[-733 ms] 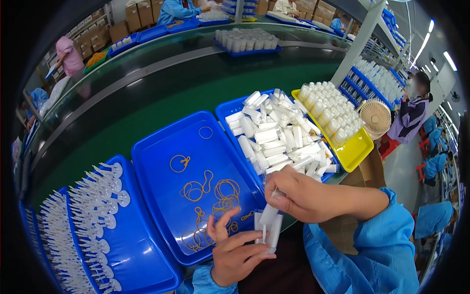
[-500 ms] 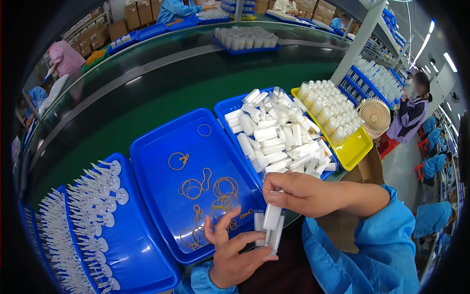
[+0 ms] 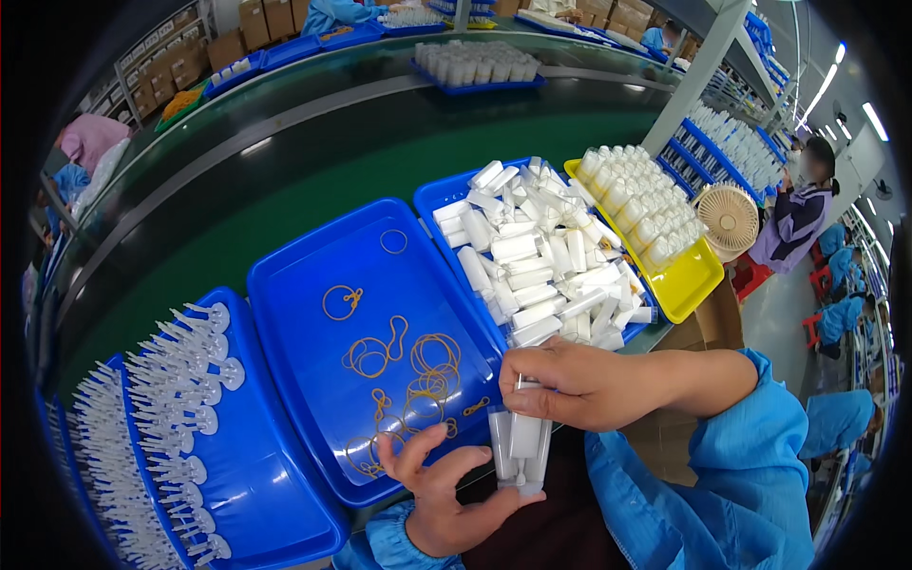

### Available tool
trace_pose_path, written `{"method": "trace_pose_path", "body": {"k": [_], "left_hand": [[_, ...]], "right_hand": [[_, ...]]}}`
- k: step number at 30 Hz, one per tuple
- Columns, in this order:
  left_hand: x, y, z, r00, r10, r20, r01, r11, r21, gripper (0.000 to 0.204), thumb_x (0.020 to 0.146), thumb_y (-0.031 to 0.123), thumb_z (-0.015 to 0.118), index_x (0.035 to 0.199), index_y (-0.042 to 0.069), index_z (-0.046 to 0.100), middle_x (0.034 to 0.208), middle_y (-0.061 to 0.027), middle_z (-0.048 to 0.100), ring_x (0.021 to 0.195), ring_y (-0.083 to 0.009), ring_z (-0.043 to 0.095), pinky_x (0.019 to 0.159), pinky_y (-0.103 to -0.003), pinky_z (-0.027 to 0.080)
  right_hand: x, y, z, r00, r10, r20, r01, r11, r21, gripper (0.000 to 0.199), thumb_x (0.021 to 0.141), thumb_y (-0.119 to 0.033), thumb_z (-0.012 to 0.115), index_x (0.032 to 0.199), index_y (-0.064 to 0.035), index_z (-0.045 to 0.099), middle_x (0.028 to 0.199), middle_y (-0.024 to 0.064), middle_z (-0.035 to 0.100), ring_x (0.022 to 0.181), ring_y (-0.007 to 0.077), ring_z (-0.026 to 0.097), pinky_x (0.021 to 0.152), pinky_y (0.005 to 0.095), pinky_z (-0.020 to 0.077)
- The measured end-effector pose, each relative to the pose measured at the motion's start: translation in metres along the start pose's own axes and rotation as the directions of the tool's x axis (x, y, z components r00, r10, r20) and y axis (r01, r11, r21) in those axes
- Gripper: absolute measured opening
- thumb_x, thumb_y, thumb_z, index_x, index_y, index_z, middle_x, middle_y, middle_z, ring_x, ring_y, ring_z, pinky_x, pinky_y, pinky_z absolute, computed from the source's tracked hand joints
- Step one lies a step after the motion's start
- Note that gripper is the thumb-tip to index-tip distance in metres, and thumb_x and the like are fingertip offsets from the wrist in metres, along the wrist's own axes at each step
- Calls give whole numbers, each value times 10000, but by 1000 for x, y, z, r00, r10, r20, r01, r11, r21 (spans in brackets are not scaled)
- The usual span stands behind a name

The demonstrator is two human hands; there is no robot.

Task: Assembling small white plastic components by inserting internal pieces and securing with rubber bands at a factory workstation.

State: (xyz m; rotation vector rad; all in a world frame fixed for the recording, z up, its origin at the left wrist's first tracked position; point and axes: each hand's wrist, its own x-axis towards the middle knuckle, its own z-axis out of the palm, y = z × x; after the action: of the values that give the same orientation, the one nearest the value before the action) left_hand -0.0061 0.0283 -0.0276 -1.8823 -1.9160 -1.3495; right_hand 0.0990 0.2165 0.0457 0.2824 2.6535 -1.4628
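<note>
My right hand (image 3: 579, 380) pinches the top of a white block (image 3: 525, 432), which sits between clear plastic pieces (image 3: 502, 439). A narrow white stem shows below the block. At the lower left of this bundle is my left hand (image 3: 446, 489), its thumb under the bottom end and its index fingertip at the side; the other fingers are bent away from it. Just beyond, a blue tray (image 3: 323, 256) carries loose yellow rubber bands (image 3: 432, 370). Another blue tray (image 3: 427, 195) is heaped with white blocks in clear plastic (image 3: 532, 256).
To the left, blue trays (image 3: 266, 475) hold rows of white stemmed parts (image 3: 180, 399). A yellow tray (image 3: 689, 294) of white capped pieces stands right, near a beige fan (image 3: 728, 220). Beyond runs a green conveyor belt (image 3: 313, 190); a person (image 3: 807, 204) is at far right.
My right hand has shifted slightly left with the white block, which now sits lower between the clear pieces. My left index finger has drawn back to the side, and the thumb has moved under the bottom.
</note>
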Motion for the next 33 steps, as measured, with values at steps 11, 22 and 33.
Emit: {"method": "trace_pose_path", "body": {"k": [11, 22, 33], "left_hand": [[8, -7, 4, 981, -90, -174, 106, 991, 84, 844, 475, 523, 822, 1097, 157, 384, 1144, -113, 384, 1105, -368, 379, 895, -546, 322], [10, -9, 19, 737, -73, 672, 496, -616, -611, 568, 952, 431, 299, 1372, 65, 189, 1203, -126, 450, 1073, -244, 501, 910, -394, 417], [11, -6, 17, 686, -385, 617, 421, -482, -769, 490, 967, 304, 332, 1364, 41, 213, 1312, -112, 381, 1217, -255, 391, 1005, -420, 333]], "right_hand": [[4, 3, 13, 998, -28, 49, 29, 999, -16, 145, 925, -229, 442, 944, -90, 477, 866, 85, 520, 888, 253, 497, 777, 399, 300], [17, -12, 17, 950, -303, -72, 272, 921, -278, 154, 854, -150, 532, 987, -79, 503, 898, 77, 507, 900, 232, 487, 796, 363, 287], [23, -12, 28, 921, -373, -113, 294, 855, -427, 747, 690, -273, 714, 1310, -61, 354, 1194, 119, 501, 1079, 242, 493, 761, 391, 304]]}}
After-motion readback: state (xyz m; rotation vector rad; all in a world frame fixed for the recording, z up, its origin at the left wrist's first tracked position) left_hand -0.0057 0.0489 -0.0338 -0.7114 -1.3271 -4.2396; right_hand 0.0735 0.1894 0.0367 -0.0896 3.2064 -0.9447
